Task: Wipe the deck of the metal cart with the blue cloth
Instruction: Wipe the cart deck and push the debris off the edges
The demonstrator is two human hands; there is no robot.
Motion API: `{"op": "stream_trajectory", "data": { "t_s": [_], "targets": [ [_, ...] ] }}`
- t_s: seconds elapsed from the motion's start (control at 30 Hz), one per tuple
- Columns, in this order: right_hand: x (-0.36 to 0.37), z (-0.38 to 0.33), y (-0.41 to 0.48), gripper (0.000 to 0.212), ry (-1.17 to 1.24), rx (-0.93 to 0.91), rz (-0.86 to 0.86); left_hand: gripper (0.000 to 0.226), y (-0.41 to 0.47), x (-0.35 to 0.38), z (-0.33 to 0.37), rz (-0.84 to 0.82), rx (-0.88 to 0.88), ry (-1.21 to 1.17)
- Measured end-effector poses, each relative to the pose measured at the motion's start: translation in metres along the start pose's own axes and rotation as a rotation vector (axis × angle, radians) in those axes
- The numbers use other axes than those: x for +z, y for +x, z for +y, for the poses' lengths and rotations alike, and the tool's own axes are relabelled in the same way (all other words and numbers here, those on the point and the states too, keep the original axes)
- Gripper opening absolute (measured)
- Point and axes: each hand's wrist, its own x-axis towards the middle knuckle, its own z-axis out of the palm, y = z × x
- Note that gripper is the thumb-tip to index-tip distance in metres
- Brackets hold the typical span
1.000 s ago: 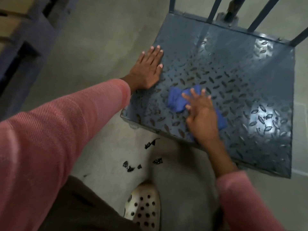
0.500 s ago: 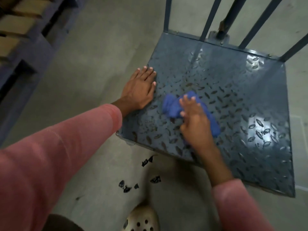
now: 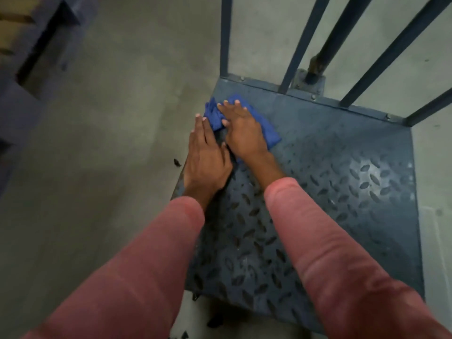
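Note:
The metal cart's deck (image 3: 342,182) is dark blue-grey tread plate filling the right half of the view. A crumpled blue cloth (image 3: 270,133) lies near the deck's far left corner. My right hand (image 3: 242,129) presses flat on the cloth, fingers spread, covering its middle. My left hand (image 3: 206,156) rests flat on the deck's left edge just beside it, fingers straight and empty, its fingertips touching the cloth's edge. Pink sleeves cover both forearms.
Upright dark bars (image 3: 303,40) rise from the deck's far edge, with a bolted post base (image 3: 310,79) between them. Grey concrete floor (image 3: 122,143) lies to the left, with small black fragments (image 3: 176,162) near the cart. A dark pallet-like structure (image 3: 31,52) sits far left.
My right hand has pushed the cloth from the deck's near-left area up to the far left corner. My left hand stayed on the left edge. My head moved forward over the deck.

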Motion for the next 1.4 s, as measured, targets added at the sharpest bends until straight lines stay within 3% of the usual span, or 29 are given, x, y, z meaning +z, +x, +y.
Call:
{"op": "stream_trajectory", "data": {
  "t_s": [0.13,0.37,0.57,0.7,0.87,1.03,1.13,1.27,1.33,1.4],
  "targets": [
    [0.004,-0.006,0.049,0.046,0.017,-0.012,-0.039,0.084,0.006,-0.002,-0.002,0.013,0.148,0.015],
    [-0.004,0.02,0.05,0.047,0.103,-0.011,0.011,0.078,0.01,0.004,-0.009,-0.087,0.164,0.14],
    [-0.091,0.123,-0.108,0.047,-0.033,0.367,0.247,0.076,0.009,0.007,-0.012,-0.09,0.143,0.151],
    [-0.09,0.117,-0.11,0.049,-0.107,0.598,0.341,0.077,0.009,0.008,-0.008,-0.081,0.13,0.172],
    [-0.021,0.027,-0.013,0.056,-0.159,0.184,0.118,0.078,0.011,0.009,-0.01,-0.053,0.146,0.137],
    [-0.018,0.02,0.005,0.051,-0.089,0.032,-0.019,0.076,0.011,0.008,-0.013,-0.045,0.163,0.101],
    [-0.052,0.081,-0.058,0.052,-0.066,0.132,0.088,0.075,0.01,0.007,-0.013,-0.057,0.159,0.105],
    [-0.11,0.158,-0.114,0.049,-0.111,0.425,0.265,0.075,0.006,0.007,-0.007,-0.074,0.137,0.155],
    [-0.116,0.167,-0.097,0.049,-0.096,0.53,0.308,0.075,0.003,0.009,-0.003,-0.058,0.126,0.181],
    [-0.097,0.144,-0.072,0.05,-0.106,0.489,0.255,0.075,0.001,0.007,0.0,-0.062,0.121,0.185]
  ]
}}
